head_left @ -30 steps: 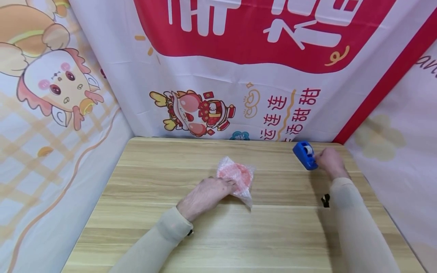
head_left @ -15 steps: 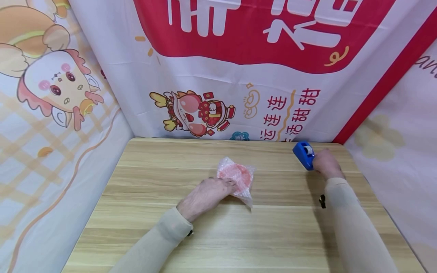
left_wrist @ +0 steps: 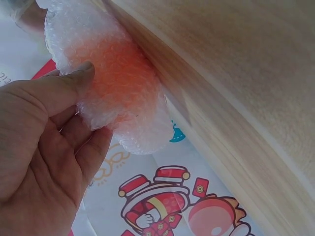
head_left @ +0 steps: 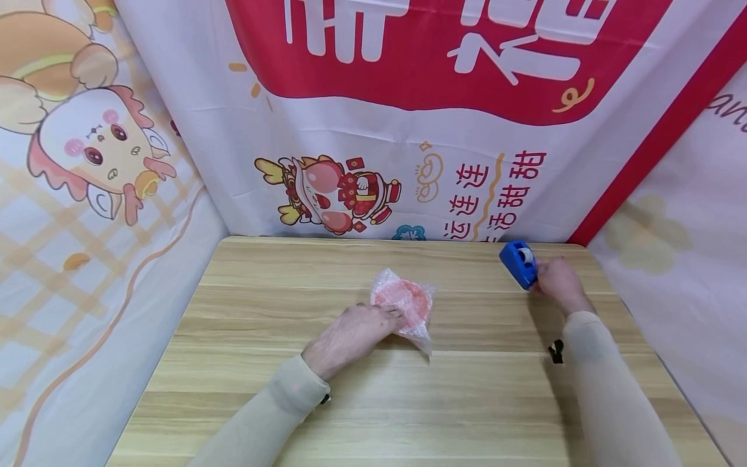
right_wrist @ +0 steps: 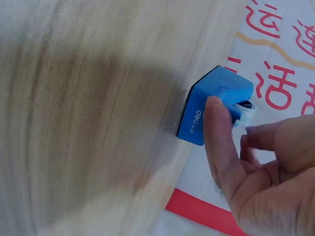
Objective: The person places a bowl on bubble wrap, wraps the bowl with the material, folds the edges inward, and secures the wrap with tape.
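My left hand (head_left: 356, 331) pinches a pinkish-orange item in bubble wrap (head_left: 403, 299) on the table. In the left wrist view, the thumb of the left hand (left_wrist: 44, 137) lies over the wrapped item (left_wrist: 113, 73), with the other fingers at its edge. What the item is cannot be made out through the wrap. At the far right, a blue tape dispenser (head_left: 518, 264) stands with a roll of clear tape. My right hand (head_left: 561, 284) is at its near end. Seen from the right wrist, one finger of that hand (right_wrist: 266, 182) lies against the dispenser's side (right_wrist: 202, 115), the others curled by the roll.
The wood-grain table (head_left: 257, 389) ends at a printed cloth backdrop (head_left: 233, 130). Similar cloth walls close off the left and right sides. A small black piece (head_left: 556, 351) shows beside the right sleeve (head_left: 607, 389).
The right hand has shifted slightly left against the tape dispenser, then back a little to the right, with its fingers lower. The left hand and wrapped item have stayed still.
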`<state>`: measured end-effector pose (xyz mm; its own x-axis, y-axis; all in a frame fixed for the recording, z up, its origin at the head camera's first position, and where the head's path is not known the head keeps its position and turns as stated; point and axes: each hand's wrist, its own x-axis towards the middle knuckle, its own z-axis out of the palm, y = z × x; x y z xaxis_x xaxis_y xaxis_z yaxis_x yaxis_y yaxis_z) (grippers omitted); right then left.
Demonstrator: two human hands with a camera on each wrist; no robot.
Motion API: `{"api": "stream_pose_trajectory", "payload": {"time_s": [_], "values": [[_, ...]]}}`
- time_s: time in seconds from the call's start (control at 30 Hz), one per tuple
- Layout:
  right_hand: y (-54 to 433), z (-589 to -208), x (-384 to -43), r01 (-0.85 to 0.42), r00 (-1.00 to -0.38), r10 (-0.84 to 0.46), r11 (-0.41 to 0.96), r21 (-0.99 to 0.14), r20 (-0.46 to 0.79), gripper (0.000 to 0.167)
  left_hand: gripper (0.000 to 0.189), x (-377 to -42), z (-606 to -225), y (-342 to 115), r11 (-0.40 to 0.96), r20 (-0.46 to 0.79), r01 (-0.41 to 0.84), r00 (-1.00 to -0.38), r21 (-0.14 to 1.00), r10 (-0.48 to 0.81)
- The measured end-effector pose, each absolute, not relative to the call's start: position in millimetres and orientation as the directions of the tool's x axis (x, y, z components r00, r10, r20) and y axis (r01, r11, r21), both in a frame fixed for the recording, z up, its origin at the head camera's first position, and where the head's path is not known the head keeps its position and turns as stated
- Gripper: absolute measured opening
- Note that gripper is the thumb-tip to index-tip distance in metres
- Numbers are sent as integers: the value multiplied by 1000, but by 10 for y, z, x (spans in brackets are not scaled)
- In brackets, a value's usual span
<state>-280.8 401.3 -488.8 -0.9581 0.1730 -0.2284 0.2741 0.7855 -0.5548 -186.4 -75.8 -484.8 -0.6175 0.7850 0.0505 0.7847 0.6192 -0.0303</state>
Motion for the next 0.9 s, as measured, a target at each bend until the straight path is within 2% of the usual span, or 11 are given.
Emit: {"api": "stream_pose_trajectory", "payload": {"time_s": [0.13, 0.23, 0.33, 0.47, 0.57, 0.7, 0.9], "values": [[4081, -4885, -2743, 252, -962, 89, 643, -723, -257, 47, 34, -1853, -4845, -769, 622, 49, 783, -620, -22, 783], [4125, -4917, -2674, 256, -962, 76, 578, -774, -261, 42, 34, -1851, -4846, -774, 620, 49, 784, -618, -22, 784], [4144, -4957, -2581, 286, -955, 106, 573, -768, -276, 38, 34, -1852, -4848, -780, 618, 52, 786, -617, -19, 786], [4146, -4992, -2471, 325, -943, 137, 571, -754, -302, 43, 34, -1855, -4848, -791, 615, 54, 789, -613, -8, 788], [4145, -4994, -2409, 348, -937, 156, 515, -783, -314, 49, 35, -1856, -4845, -797, 614, 47, 789, -614, 9, 788], [4155, -4976, -2363, 357, -933, 210, 428, -830, -292, 47, 37, -1859, -4838, -798, 616, 37, 787, -616, 25, 787], [4231, -4901, -2352, 427, -904, 244, 453, -783, -352, 51, 35, -1864, -4833, -786, 617, 45, 786, -618, 19, 785]]}}
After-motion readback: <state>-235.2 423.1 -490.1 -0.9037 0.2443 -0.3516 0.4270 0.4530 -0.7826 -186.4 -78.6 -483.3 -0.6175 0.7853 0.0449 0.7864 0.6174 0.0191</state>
